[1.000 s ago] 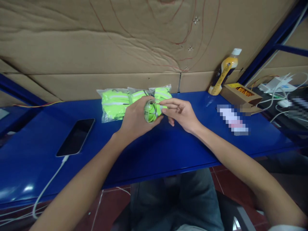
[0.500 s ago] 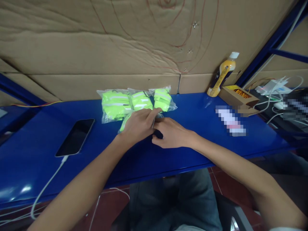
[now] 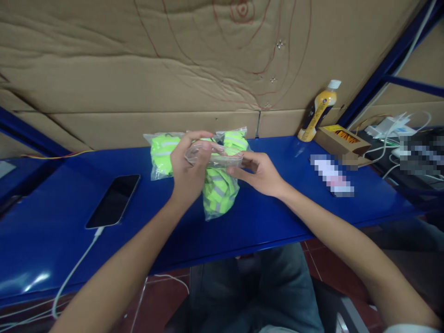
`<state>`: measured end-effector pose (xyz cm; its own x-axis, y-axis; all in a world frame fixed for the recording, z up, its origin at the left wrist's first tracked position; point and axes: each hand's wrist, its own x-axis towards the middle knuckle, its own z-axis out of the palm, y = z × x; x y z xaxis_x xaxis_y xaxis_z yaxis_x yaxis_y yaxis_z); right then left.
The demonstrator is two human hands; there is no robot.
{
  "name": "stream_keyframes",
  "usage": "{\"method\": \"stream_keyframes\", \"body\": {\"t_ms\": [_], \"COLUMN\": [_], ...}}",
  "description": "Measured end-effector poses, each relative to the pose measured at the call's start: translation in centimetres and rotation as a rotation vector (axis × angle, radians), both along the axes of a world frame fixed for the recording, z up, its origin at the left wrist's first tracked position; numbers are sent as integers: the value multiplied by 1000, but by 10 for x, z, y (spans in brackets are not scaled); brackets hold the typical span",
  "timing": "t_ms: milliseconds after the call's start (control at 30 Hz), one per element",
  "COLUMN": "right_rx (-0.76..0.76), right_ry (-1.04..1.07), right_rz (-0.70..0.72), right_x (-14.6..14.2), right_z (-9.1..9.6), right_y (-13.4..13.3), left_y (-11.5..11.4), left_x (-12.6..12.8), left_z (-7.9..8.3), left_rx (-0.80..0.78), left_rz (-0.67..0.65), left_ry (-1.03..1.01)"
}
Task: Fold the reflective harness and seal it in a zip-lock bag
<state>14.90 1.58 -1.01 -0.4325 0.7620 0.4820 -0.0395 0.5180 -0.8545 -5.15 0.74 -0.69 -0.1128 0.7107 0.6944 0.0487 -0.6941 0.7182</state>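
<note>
Between my hands hangs a clear plastic bag [image 3: 220, 196] with a folded neon-yellow reflective vest inside. My left hand [image 3: 190, 166] grips the left side of its mouth, thumb in front. At the right end of the mouth, my right hand [image 3: 258, 171] pinches the plastic between thumb and fingers. The bag's mouth is spread into a loop. Behind it, against the cardboard, lie more bagged yellow vests: one bag [image 3: 161, 157] at left, another bag [image 3: 236, 141] at right, and one between them mostly hidden by my left hand.
A black phone [image 3: 114, 201] on a white cable lies at left on the blue table [image 3: 166, 245]. To the right are a juice bottle [image 3: 319, 111], an open cardboard box [image 3: 342, 141] and a blurred-out phone-like item [image 3: 331, 175]. A cardboard wall [image 3: 104, 88] stands behind.
My hands have moved apart from their crossed position. The bag is now lifted upright with its mouth opened out, and its vest shows below. The view has shifted slightly.
</note>
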Motion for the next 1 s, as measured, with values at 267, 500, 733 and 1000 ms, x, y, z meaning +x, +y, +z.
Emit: {"method": "stream_keyframes", "body": {"t_ms": [267,500,733,1000], "right_rx": [-7,-55,-273,-218], "right_ry": [207,-67,60,150], "right_rz": [-425,-64,-31,-22], "right_x": [-12,-1,-5,-2], "right_z": [-13,-28,-29,-27], "right_y": [24,26,19,28], "left_y": [6,6,10,4], "left_x": [13,14,9,12], "left_z": [-25,-30,-37,-26], "left_rx": [-470,-436,-351,-304], "left_rz": [-114,-203,-128,-312], "left_ry": [8,99,200,107]}}
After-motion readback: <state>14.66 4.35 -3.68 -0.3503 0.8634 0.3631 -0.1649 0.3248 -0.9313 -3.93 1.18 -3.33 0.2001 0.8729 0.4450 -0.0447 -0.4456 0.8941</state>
